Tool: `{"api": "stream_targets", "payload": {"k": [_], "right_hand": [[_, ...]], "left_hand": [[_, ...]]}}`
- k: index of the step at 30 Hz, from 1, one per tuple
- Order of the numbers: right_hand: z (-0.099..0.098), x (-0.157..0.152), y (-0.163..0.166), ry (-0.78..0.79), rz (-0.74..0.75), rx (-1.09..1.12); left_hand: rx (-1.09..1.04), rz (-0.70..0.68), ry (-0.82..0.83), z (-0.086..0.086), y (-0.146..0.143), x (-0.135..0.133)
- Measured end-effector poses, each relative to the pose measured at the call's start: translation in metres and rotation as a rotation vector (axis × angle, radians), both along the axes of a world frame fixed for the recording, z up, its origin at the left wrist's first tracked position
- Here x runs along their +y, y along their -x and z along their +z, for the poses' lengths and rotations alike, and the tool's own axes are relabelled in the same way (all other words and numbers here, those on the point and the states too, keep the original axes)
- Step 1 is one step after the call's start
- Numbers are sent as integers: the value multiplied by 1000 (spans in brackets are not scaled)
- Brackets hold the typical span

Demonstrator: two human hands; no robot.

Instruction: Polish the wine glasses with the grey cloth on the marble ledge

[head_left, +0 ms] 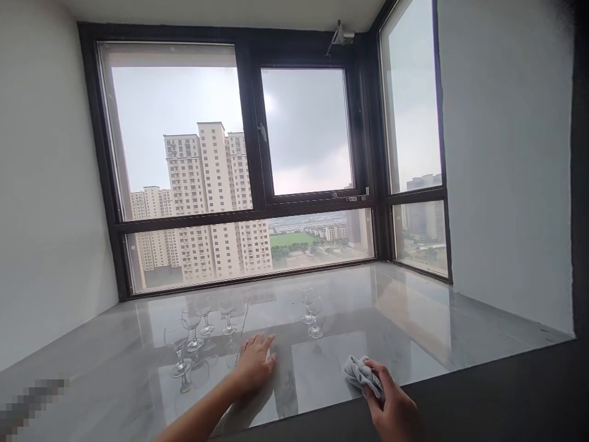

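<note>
My right hand [391, 399] grips a crumpled pale cloth [361, 374] at the front edge of the glossy grey windowsill [331, 383]. Palm down and fingers spread, my left hand [257, 362] rests on or just over the sill, holding nothing. Several clear stemmed glasses stand upright to its left; the nearest glass [181, 367] is at the front of that group, and another glass [229, 329] is closest to my fingers. Two more glasses stand between and beyond my hands, the front one [315, 331] partly overlapping the rear one [307, 318].
Dark-framed windows [248, 212] border the sill at the back and right. White walls [506, 184] rise on both sides. The sill's front edge [497, 362] runs diagonally on the right. A pixelated patch covers the lower left corner.
</note>
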State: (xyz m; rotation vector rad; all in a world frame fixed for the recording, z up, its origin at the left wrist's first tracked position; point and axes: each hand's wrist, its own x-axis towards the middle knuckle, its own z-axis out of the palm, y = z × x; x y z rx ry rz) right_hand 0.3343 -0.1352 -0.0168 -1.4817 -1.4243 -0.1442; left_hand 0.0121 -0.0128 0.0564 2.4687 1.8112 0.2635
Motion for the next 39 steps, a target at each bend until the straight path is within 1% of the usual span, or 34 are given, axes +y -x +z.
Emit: {"api": "stream_targets", "payload": {"k": [2,3,4,7,9,11,13,15,17,19,21,23,25,27,30,33,35,37,39], "right_hand": [[-1,0,-3,17,1,-16],[-1,0,-4,18,-2,-25],[-1,0,-5,14,-4,-35],[-1,-2,-4,-17,-12,-74],[0,-3,-2,-43,-29,-89],[2,-4,-1,-67,-36,-98],[2,-4,0,-80,-29,-98],[2,-4,0,-76,-25,-90],[1,-4,0,-55,-24,-77],[-1,-3,0,-35,-22,-70],[-1,-3,-1,-29,-12,-61],[-1,-3,-1,-28,2,-49],[-1,-3,-2,-19,21,-36],[-1,-2,-3,1,32,-24],[-2,0,-5,20,11,-8],[-3,2,-4,22,15,-18],[-3,2,-2,-3,-7,-10],[-2,2,0,-27,-43,7],[0,1,1,-17,-39,7]], "left_hand": [[-18,-268,-12,0,-38,-8],[-25,-346,-13,1,-57,-9],[-34,-379,-8,3,-75,-8],[-60,-360,13,8,-119,4],[-61,-362,4,10,-134,11],[-60,-368,-15,10,-138,15],[-67,-370,-24,10,-129,11],[-76,-379,-27,10,-109,-1],[-79,-387,-33,11,-80,-18],[-77,-352,-48,11,-46,-36],[-61,-267,-51,11,-9,-50],[-38,-164,-52,11,28,-56],[-29,-62,-39,11,59,-54],[-26,20,-22,11,83,-46],[-7,102,-23,10,101,-28],[32,154,-47,8,107,-11],[57,177,-37,8,108,-3],[74,199,-5,8,108,-1],[84,245,15,7,104,-7]]}}
